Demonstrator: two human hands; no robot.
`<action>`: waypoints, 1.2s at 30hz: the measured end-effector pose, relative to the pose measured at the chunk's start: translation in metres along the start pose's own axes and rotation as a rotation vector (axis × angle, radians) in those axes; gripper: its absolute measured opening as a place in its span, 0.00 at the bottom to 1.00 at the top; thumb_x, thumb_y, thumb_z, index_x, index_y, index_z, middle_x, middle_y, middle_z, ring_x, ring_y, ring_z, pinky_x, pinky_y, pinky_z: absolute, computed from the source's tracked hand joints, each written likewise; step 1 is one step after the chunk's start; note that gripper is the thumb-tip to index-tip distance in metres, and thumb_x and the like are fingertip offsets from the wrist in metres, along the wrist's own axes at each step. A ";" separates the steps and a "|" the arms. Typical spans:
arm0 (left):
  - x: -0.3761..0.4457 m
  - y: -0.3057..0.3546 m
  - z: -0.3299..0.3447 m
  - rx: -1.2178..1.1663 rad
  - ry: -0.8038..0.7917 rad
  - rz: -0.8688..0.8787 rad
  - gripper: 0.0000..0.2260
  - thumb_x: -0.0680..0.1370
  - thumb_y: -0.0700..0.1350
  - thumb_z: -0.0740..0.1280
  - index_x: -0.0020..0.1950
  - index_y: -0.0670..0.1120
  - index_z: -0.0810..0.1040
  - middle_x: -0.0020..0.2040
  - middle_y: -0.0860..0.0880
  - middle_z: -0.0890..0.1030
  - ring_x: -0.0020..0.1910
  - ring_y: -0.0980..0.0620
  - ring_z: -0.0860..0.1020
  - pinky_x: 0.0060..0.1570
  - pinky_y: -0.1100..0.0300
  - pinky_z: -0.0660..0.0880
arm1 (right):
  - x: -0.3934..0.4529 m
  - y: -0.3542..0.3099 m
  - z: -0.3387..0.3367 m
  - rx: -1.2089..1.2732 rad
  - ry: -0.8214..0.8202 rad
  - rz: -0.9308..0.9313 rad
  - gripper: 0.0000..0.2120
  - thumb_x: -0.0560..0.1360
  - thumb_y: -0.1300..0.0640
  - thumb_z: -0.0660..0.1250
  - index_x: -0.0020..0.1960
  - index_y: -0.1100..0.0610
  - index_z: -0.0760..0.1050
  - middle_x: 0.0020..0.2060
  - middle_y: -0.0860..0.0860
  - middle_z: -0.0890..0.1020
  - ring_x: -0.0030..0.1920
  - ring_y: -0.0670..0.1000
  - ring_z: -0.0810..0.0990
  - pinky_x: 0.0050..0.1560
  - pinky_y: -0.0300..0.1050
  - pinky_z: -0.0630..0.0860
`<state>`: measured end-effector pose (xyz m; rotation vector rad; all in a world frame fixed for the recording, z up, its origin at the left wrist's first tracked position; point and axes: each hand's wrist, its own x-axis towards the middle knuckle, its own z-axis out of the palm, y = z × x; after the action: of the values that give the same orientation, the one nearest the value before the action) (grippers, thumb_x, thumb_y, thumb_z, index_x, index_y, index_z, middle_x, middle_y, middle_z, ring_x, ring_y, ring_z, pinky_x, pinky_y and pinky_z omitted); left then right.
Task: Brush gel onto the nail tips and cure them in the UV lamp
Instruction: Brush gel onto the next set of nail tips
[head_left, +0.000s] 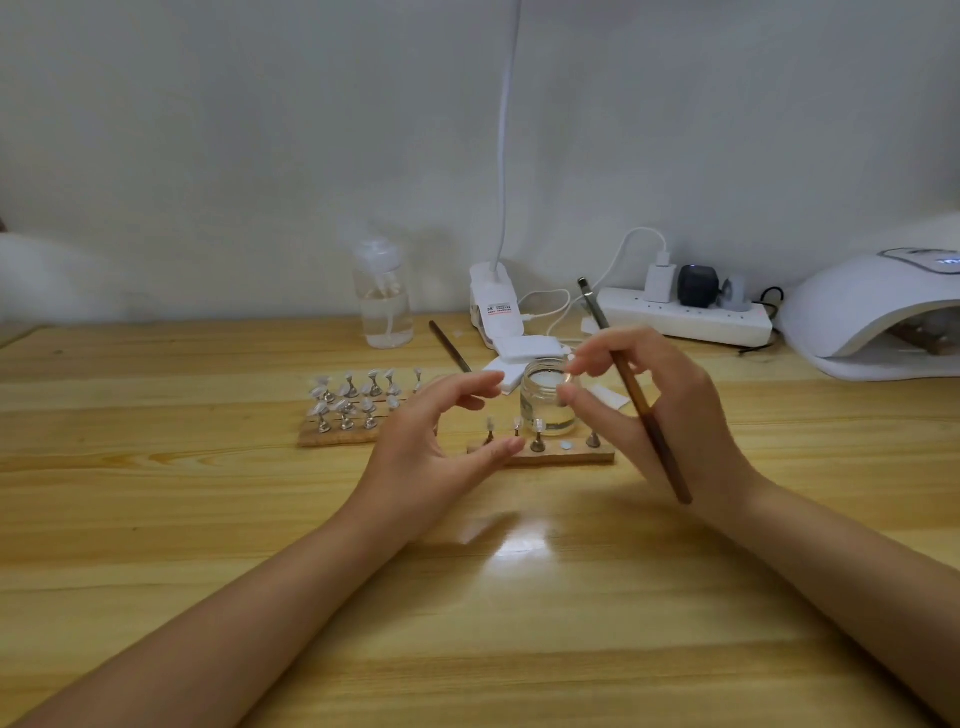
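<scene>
While the left hand (441, 441) hovers with fingers loosely spread, holding nothing, its thumb near the front wooden strip (566, 457), the right hand (660, 410) grips a brown brush (641, 400) slanted across its fingers. Its thumb and forefinger seem to pinch something small by the glass jar (545, 400); too blurred to tell. Nail tips (538, 426) stand on the strip. UV lamp (872, 312) sits far right on the table (467, 623).

A home nail-art desk (208, 519) against a plain white wall: UV lamp (872, 312) at its back right corner, power strip (685, 317) along the back edge, nail-tip stands (353, 410) mid-desk.
</scene>
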<state>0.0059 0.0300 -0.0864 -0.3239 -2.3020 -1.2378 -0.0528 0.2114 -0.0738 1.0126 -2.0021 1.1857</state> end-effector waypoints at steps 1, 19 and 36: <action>0.000 -0.001 0.000 0.011 -0.006 -0.017 0.23 0.66 0.45 0.74 0.59 0.53 0.74 0.52 0.59 0.77 0.51 0.66 0.73 0.47 0.79 0.65 | 0.001 0.004 -0.004 -0.010 -0.012 0.024 0.13 0.67 0.61 0.74 0.48 0.56 0.73 0.39 0.43 0.78 0.43 0.35 0.76 0.48 0.27 0.68; 0.003 -0.017 0.004 0.025 -0.103 -0.177 0.20 0.71 0.39 0.72 0.57 0.57 0.72 0.49 0.53 0.79 0.53 0.60 0.76 0.54 0.68 0.72 | -0.007 0.024 -0.001 -0.067 -0.244 0.005 0.11 0.66 0.61 0.76 0.46 0.57 0.77 0.39 0.47 0.81 0.44 0.43 0.79 0.50 0.29 0.71; 0.002 -0.014 0.003 0.038 -0.113 -0.206 0.20 0.72 0.38 0.71 0.61 0.51 0.73 0.47 0.55 0.80 0.51 0.59 0.77 0.55 0.68 0.71 | -0.002 0.024 -0.017 -0.062 -0.324 0.048 0.14 0.67 0.64 0.74 0.46 0.51 0.74 0.39 0.49 0.82 0.44 0.46 0.79 0.47 0.32 0.71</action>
<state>-0.0026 0.0246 -0.0963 -0.1487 -2.5038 -1.3016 -0.0701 0.2349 -0.0791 1.1934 -2.3080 1.0275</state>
